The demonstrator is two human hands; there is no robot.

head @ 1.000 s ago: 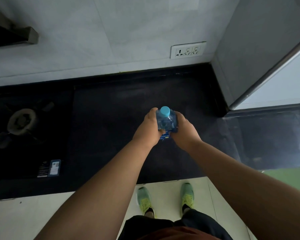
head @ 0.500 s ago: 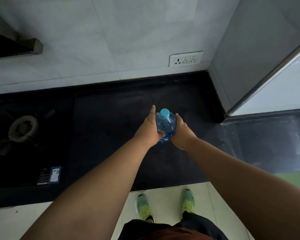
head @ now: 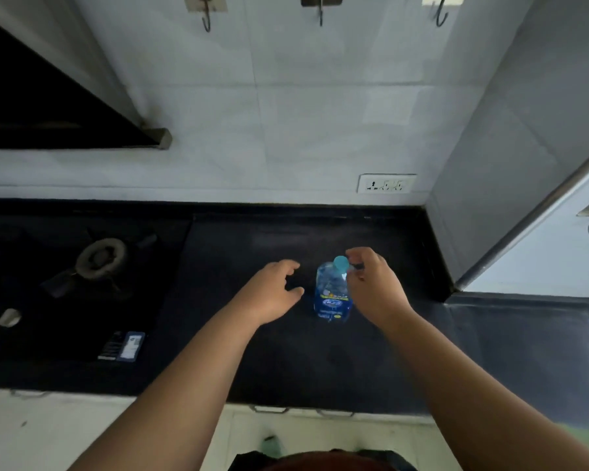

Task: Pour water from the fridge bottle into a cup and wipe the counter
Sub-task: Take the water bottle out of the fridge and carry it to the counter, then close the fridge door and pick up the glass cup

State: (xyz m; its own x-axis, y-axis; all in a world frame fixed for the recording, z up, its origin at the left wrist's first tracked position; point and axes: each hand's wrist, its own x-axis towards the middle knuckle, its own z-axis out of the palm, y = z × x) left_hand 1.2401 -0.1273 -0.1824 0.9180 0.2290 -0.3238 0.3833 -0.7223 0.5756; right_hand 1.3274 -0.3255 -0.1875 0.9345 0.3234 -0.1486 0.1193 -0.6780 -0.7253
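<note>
Water bottle (head: 332,294) stands upright on the black tabletop (head: 286,351), pale blue cap (head: 340,262) on, blue label round its lower half. It sits right of centre, well back from the front edge and short of the corner where the grey side panel (head: 510,164) meets the tiled wall (head: 286,113).

Left hand (head: 272,294) hovers just beside the bottle, on its left, clear of it with a gap of dark counter showing between them. Fingers are loosely curved and spread, thumb apart, nothing in it.

Right hand (head: 371,287) is up against the bottle's right shoulder, its fingers curled in by the cap. Fingertips hover at the cap's edge, and something small and dark shows between them; I can't make out what it is, nor whether the hand really has hold of the cap or only brushes it.

Off to the left, a gas burner (head: 101,258) sits in the black hob with a sticker label (head: 126,346) near its front edge. Wall socket (head: 386,183) is set low on the tiles behind the bottle. Three hooks (head: 206,15) hang along the top of the wall, and a dark hood (head: 48,107) juts out at upper left. Pale cupboard fronts (head: 82,433) run below the counter edge.
</note>
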